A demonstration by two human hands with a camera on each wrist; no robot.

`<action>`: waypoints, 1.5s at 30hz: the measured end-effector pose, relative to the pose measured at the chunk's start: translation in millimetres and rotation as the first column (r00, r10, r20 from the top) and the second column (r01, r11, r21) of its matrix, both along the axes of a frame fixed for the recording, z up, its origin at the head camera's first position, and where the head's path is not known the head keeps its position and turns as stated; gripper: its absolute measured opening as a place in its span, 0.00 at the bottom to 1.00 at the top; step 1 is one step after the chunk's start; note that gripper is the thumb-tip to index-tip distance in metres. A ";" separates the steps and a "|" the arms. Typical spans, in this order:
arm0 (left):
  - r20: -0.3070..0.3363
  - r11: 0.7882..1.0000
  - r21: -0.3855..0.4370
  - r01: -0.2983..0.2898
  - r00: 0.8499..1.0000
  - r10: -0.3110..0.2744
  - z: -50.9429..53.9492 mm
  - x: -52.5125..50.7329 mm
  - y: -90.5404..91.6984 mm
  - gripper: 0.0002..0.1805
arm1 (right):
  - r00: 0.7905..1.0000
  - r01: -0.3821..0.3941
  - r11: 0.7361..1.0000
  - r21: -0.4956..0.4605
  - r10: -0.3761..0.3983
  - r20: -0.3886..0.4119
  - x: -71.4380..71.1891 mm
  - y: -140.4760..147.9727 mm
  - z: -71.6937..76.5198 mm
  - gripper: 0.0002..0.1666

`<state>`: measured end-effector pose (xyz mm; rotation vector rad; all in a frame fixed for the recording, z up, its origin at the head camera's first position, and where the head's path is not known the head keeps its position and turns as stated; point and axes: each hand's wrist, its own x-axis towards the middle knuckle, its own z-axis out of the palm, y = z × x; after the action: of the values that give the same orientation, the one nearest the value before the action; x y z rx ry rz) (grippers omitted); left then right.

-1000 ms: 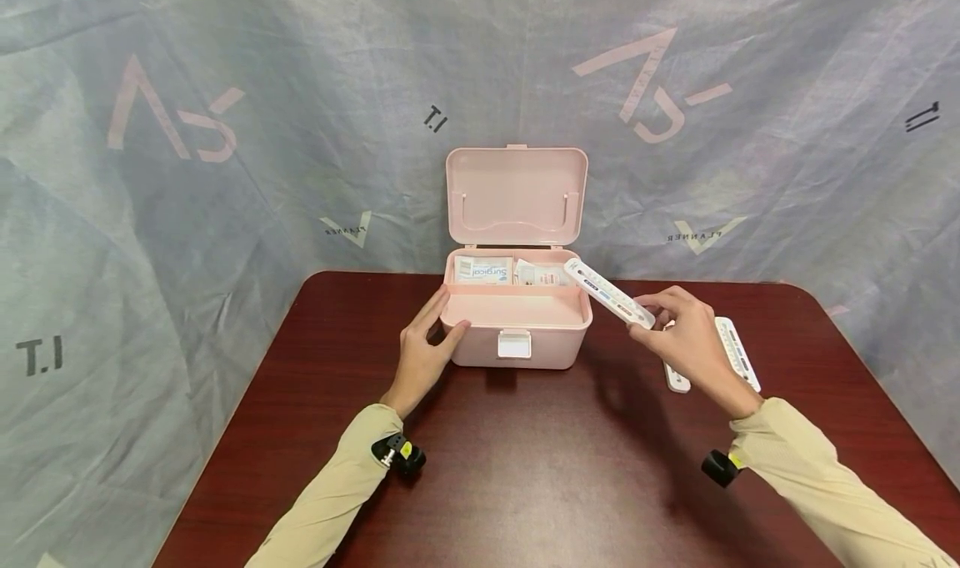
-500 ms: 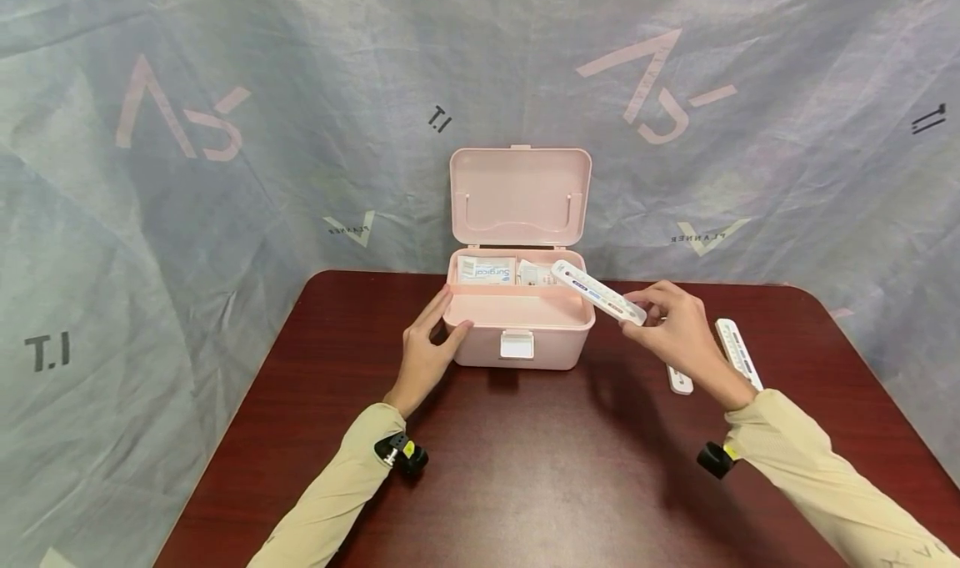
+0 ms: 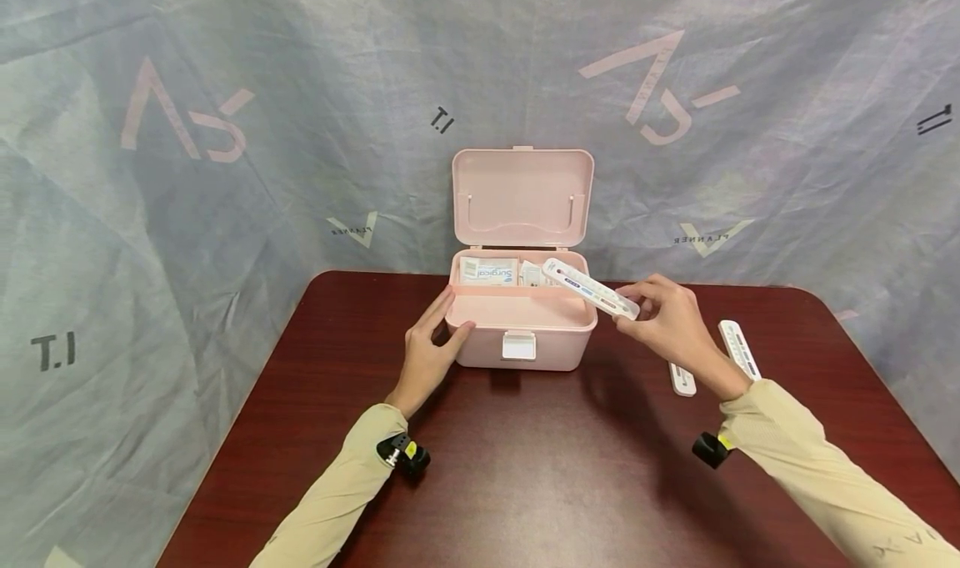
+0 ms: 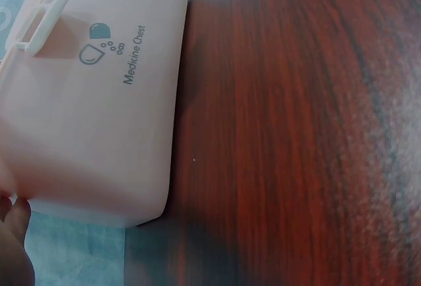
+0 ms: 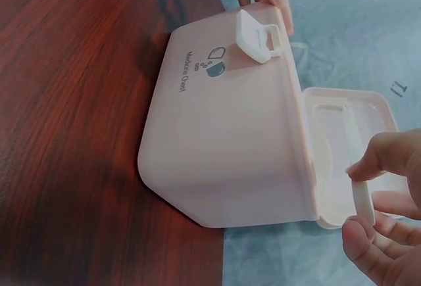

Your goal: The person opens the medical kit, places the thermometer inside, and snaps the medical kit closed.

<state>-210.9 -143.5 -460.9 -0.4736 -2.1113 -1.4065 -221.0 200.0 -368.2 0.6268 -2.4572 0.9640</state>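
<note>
A pink medicine chest (image 3: 480,347) stands with its lid raised; small packets (image 3: 491,271) lie in its rear compartments, and its front compartment shows bare. My left hand (image 3: 423,355) rests on the chest's left side, fingers fairly straight, thumb near the front rim. With fingers and thumb my right hand (image 3: 671,322) pinches one end of a white thermometer strip (image 3: 592,289), whose far end is over the right rear compartment. In the right wrist view the strip (image 5: 362,202) appears edge-on between the thumb and fingers of my right hand (image 5: 395,200).
Two more white strips lie on the dark red table (image 3: 525,468) at the right, one (image 3: 738,349) beyond my right wrist, the other (image 3: 682,379) partly under my right hand. A grey printed cloth (image 3: 337,92) hangs behind the table.
My right hand has moved left with the strip, bringing its far end further over the chest's rear compartment. My left hand stays on the chest.
</note>
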 end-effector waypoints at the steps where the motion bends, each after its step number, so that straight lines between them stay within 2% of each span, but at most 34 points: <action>1: -0.004 1.000 0.002 0.001 1.000 -0.001 0.7 0.5 0.3 0.32 | 1.000 -0.003 1.000 0.002 0.003 0.002 -0.8 -0.4 0.4 0.19; 4: 0.002 1.000 0.007 0.006 1.000 -0.006 12.1 8.6 3.7 0.32 | 1.000 -0.015 1.000 0.008 0.015 0.010 -3.6 -1.6 1.2 0.18; 5: 0.000 1.000 0.011 0.009 1.000 -0.009 12.2 8.7 3.9 0.32 | 1.000 -0.019 1.000 0.011 0.019 0.012 -4.4 -1.8 1.3 0.18; 8: 0.009 1.000 0.014 0.011 1.000 -0.011 11.5 8.8 3.5 0.32 | 0.999 -0.034 0.999 0.014 0.034 0.016 -6.4 -2.9 1.7 0.18; 11: 0.007 1.000 0.009 0.006 1.000 -0.006 1.3 1.8 0.3 0.33 | 0.999 -0.053 0.999 0.014 0.052 0.015 -8.7 -4.0 2.1 0.18; 16: 0.013 1.000 -0.002 0.003 1.000 -0.003 2.1 2.3 0.2 0.33 | 0.997 -0.080 0.997 0.021 0.079 0.013 -13.0 -5.3 1.5 0.19; 31: -0.019 1.000 0.003 -0.003 1.000 0.004 0.6 0.6 0.6 0.32 | 0.991 -0.131 0.991 0.015 0.130 0.032 -25.6 -13.2 1.0 0.18; 34: -0.032 1.000 0.009 0.002 0.999 -0.001 6.5 4.5 2.5 0.32 | 0.988 -0.152 0.988 0.023 0.151 0.030 -28.8 -15.0 1.4 0.18; 39: -0.038 1.000 0.019 0.020 0.999 -0.019 23.2 16.2 6.4 0.31 | 0.983 -0.179 0.983 0.040 0.178 0.040 -32.6 -19.1 2.9 0.19; 45: -0.056 0.999 0.026 0.037 0.998 -0.036 24.9 18.7 6.8 0.31 | 0.976 -0.214 0.976 0.048 0.212 0.046 -37.3 -23.3 1.7 0.19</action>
<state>-192.3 -136.7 -436.0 -0.5369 -2.0460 -1.4243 -258.3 176.7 -366.5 0.9132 -2.4958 1.0025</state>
